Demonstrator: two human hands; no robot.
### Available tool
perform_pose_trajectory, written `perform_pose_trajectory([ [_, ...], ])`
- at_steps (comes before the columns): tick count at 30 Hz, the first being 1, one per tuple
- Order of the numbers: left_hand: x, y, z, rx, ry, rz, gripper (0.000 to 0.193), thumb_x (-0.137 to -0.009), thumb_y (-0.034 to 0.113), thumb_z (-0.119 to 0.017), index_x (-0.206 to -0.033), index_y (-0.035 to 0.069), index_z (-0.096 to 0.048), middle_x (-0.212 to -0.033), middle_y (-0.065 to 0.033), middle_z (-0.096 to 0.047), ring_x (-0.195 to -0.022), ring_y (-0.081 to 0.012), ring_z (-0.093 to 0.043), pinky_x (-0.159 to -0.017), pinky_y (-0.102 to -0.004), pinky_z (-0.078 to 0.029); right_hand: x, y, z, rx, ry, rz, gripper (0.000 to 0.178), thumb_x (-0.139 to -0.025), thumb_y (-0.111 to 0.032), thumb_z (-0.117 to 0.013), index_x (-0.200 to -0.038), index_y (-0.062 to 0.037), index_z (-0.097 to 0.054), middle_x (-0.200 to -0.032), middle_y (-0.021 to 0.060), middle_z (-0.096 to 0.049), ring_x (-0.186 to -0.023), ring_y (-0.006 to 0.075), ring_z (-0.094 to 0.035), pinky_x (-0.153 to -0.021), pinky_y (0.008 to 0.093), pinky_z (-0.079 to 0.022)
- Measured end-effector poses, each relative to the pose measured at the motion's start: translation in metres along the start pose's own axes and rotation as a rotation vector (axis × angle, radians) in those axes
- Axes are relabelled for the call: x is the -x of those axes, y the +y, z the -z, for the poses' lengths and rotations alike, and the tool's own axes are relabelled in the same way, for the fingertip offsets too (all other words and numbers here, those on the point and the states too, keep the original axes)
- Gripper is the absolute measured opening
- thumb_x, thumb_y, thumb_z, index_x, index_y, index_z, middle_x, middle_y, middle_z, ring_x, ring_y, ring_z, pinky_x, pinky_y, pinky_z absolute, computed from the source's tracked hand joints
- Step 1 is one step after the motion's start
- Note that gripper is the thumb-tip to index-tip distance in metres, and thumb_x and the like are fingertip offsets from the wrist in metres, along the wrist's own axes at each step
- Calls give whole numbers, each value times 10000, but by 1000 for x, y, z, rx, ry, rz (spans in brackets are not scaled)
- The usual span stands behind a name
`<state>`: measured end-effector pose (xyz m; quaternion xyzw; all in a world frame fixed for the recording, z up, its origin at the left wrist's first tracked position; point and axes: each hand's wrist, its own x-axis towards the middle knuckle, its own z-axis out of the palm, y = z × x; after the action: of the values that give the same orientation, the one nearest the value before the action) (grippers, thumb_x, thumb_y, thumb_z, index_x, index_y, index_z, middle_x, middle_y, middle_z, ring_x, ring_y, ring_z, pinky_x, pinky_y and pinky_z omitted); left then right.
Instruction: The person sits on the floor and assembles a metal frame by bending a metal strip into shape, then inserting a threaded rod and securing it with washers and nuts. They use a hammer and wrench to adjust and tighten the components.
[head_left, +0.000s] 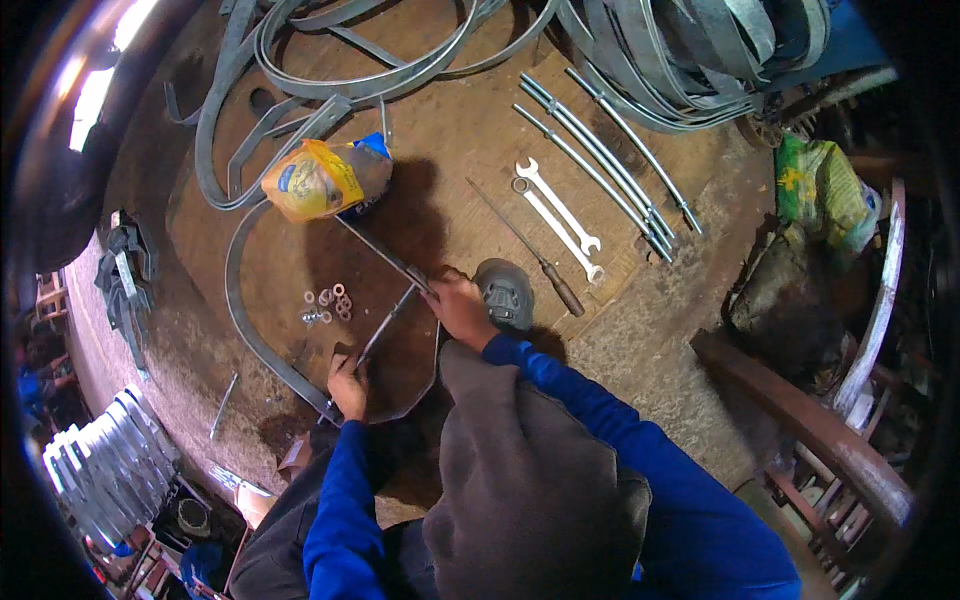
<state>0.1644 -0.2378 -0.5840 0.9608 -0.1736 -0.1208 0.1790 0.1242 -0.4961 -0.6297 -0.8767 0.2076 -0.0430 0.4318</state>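
A curved flat metal band (238, 290) loops across the brown work surface in front of me. Inside the loop, a thin metal rod (386, 328) runs slantwise between my two hands. My left hand (348, 387) is closed around the rod's lower end, close to the band. My right hand (463, 310) grips a straight length of the flat metal band (378, 247) where it meets the rod's upper end; the fingertips are partly hidden. Several nuts and washers (330, 302) lie in a small group left of the rod.
Two wrenches (558, 215), a screwdriver (553, 280) and several metal rods (590, 140) lie to the right. A yellow and blue bag (318, 180) stands beyond my hands. Coiled metal strips (660, 60) fill the far side. My shoe (505, 297) rests beside my right hand.
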Motion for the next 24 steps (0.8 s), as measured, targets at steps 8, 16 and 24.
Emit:
perform_pose_trajectory([
  [8,8,-4,-15,24,96,39,283,-710,-6,-605,-985,40,-649,-947,-148,-590,-904,-355,-568,-783,-406,-462,1,-5,2,47,-39,2,187,-829,-244,-608,-861,-63,-645,-857,138,-578,-795,338,-597,-704,446,-487],
  [16,-4,3,-9,71,32,84,181,-746,61,-661,-915,10,-620,-948,-175,-594,-851,-384,-538,-773,-429,-436,2,2,0,-32,-7,48,174,-803,-223,-624,-820,-51,-643,-847,159,-566,-764,359,-595,-680,461,-491],
  [24,-16,-24,-13,65,-109,-173,178,-757,98,-667,-907,3,-653,-923,-174,-630,-887,-364,-579,-787,-418,-457,2,-8,10,17,-135,-85,227,-836,-267,-597,-845,-45,-647,-905,181,-600,-802,374,-610,-707,466,-504],
])
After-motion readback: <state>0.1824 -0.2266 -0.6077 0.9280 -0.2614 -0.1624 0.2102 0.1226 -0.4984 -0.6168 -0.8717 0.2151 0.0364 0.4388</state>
